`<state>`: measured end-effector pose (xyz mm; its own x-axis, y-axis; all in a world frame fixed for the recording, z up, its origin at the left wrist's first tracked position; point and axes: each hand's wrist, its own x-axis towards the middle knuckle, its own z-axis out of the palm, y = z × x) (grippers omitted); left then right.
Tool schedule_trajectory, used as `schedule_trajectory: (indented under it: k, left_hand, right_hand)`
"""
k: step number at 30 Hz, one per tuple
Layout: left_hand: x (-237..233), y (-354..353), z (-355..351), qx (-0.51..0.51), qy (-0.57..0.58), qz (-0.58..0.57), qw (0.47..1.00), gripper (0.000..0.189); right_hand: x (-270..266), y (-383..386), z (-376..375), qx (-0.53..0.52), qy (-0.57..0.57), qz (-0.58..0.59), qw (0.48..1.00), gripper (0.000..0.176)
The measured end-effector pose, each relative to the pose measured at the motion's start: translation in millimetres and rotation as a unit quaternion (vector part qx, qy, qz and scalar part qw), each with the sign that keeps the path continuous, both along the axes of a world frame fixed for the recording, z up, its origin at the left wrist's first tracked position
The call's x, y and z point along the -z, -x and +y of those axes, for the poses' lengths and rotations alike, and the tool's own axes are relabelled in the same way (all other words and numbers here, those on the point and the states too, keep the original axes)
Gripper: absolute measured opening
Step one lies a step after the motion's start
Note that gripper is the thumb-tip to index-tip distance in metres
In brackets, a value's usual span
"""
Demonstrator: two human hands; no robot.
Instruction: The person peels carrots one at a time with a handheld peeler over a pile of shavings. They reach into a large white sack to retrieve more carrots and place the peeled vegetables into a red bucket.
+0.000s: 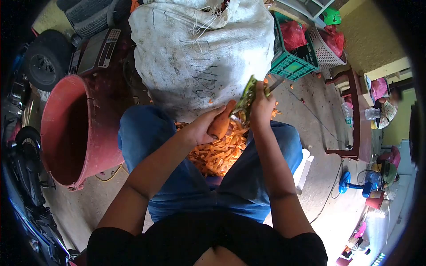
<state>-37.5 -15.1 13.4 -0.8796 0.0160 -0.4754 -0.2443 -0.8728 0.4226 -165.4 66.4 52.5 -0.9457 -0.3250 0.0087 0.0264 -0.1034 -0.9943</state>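
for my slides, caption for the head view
Left hand holds a carrot, right hand a green tool, over a heap of orange peelings.

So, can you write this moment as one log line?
left hand: holds carrot | right hand: holds green tool at carrot | peels: piled between knees | sack: ahead

No text, brand or number is legible from here. The sack (199, 48) bears dark hand-drawn marks on its front; the strokes do not resolve into letters or digits. The scale (91, 53) has a keypad; its key legends are too small to read. The green item (247, 94) in the right hand (262, 108) shows a pattern, no readable print.
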Motion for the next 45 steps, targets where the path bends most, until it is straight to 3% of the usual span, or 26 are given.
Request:
schedule_trajectory:
  k: [1, 4, 8, 10, 11, 13, 15, 17, 20, 21, 22, 24, 26, 28, 29, 30, 31, 32, 33, 35, 37, 39, 40, 41, 43, 45]
  left_hand:
    - [3.0, 0.5, -1.0, -0.01, -0.032, 0.022, 0.999, 0.034]
    - [2.0, 4.0, 1.9, -0.038, -0.064, 0.049, 0.996, 0.033]
    - [6.0, -0.8, 0.0, 0.011, 0.013, 0.063, 0.998, 0.034]
    - [-33.3, -9.1, 4.5, 0.146, 0.162, -0.038, 0.975, 0.034]
    - [-35.5, -10.5, 9.7, 0.148, 0.162, -0.035, 0.975, 0.034]
    - [-46.3, -10.0, 16.6, 0.103, 0.086, -0.009, 0.991, 0.036]
    - [-45.0, -3.3, 8.9, 0.073, 0.13, -0.078, 0.986, 0.036]
    - [-3.0, 2.2, -3.4, 0.054, 0.049, 0.03, 0.997, 0.033]
    - [11.0, 0.3, -8.6, 0.048, -0.046, 0.099, 0.993, 0.032]
    - [14.6, 0.4, -7.4, 0.022, -0.09, 0.154, 0.984, 0.032]
    - [11.7, 4.4, -0.8, -0.053, -0.056, 0.026, 0.997, 0.033]
    - [5.2, 3.9, 1.7, -0.045, -0.035, 0.023, 0.998, 0.033]
    - [-6.9, 0.7, -0.5, -0.036, -0.011, 0.022, 0.999, 0.032]
    - [-28.5, -5.4, 0.8, 0.069, 0.12, 0.015, 0.99, 0.033]
    - [-37.5, -8.8, 7.5, 0.072, 0.119, 0.017, 0.99, 0.033]
    - [-45.7, -13.6, 17.1, 0.139, 0.144, 0.001, 0.98, 0.033]
    - [-49.6, -15.2, 20.5, 0.206, 0.17, -0.017, 0.963, 0.033]
    - [-23.7, -10.1, 18.1, 0.205, 0.065, 0.033, 0.976, 0.036]
    - [-23.7, -7.1, 14.6, 0.205, 0.061, 0.033, 0.976, 0.036]
    - [-24.1, 0.6, 7.3, 0.024, 0.008, 0.003, 1.0, 0.036]
    - [-10.4, 2.9, 3.7, 0.039, 0.046, 0.013, 0.998, 0.033]
    - [19.2, 6.1, 1.2, 0.008, -0.032, 0.054, 0.998, 0.031]
    - [-0.3, 5.1, 5.6, -0.042, 0.031, -0.005, 0.999, 0.03]
    - [-0.8, 3.6, 6.0, -0.041, 0.031, -0.008, 0.999, 0.03]
    - [-0.9, 2.8, 7.1, -0.046, -0.04, 0.063, 0.996, 0.029]
    - [-3.9, 4.7, 5.0, -0.037, 0.011, 0.039, 0.998, 0.03]
  right_hand:
    - [-10.4, -14.3, -1.7, -0.045, 0.029, -0.063, 0.997, 0.021]
    - [2.5, -37.1, -7.0, -0.061, -0.106, 0.195, 0.973, 0.022]
    - [15.7, -15.4, -7.1, -0.009, -0.178, 0.242, 0.954, 0.023]
    - [17.6, 30.8, -2.1, 0.128, -0.202, 0.155, 0.959, 0.025]
    - [18.6, 52.2, 7.4, 0.162, -0.178, 0.193, 0.951, 0.021]
    - [16.7, 75.1, 16.7, 0.19, -0.096, 0.08, 0.974, 0.019]
    - [10.1, 61.6, 17.8, 0.151, 0.005, 0.097, 0.984, 0.018]
    - [2.3, 29.5, 10.7, 0.09, -0.01, 0.072, 0.993, 0.018]
    - [1.0, -15.2, -0.8, -0.061, -0.051, 0.032, 0.996, 0.02]
    - [5.6, -25.1, -5.3, -0.081, -0.067, 0.129, 0.986, 0.02]
    - [2.6, -34.9, -8.8, -0.081, -0.09, 0.162, 0.979, 0.021]
    - [1.1, -39.3, -10.3, -0.084, -0.112, 0.195, 0.971, 0.021]
    - [7.5, -30.6, -11.6, -0.047, -0.154, 0.222, 0.962, 0.022]
    - [5.4, -1.4, -9.6, 0.049, -0.287, 0.183, 0.939, 0.024]
    - [21.4, 34.0, -5.4, 0.11, -0.183, 0.174, 0.961, 0.023]
    - [29.3, 64.1, 7.2, 0.172, -0.207, 0.272, 0.924, 0.021]
    - [28.4, 79.2, 17.6, 0.186, -0.159, 0.201, 0.949, 0.019]
    - [31.2, 91.2, 26.4, 0.17, -0.067, 0.133, 0.974, 0.017]
    - [24.7, 84.4, 26.7, 0.169, -0.07, 0.134, 0.974, 0.017]
    - [5.9, 57.6, 23.4, 0.115, 0.062, 0.084, 0.988, 0.021]
    - [-0.5, 26.2, 13.8, 0.059, -0.021, 0.039, 0.997, 0.022]
    - [-1.4, -1.8, 3.2, -0.014, -0.022, 0.051, 0.998, 0.023]
    - [-11.1, -20.6, -1.6, -0.023, -0.023, 0.028, 0.999, 0.022]
    - [-0.5, -23.9, -2.5, -0.091, -0.026, 0.098, 0.991, 0.022]
    - [-2.7, -37.3, -6.6, -0.097, -0.123, 0.165, 0.974, 0.022]
    - [8.6, -28.4, -9.0, -0.09, -0.137, 0.204, 0.965, 0.022]
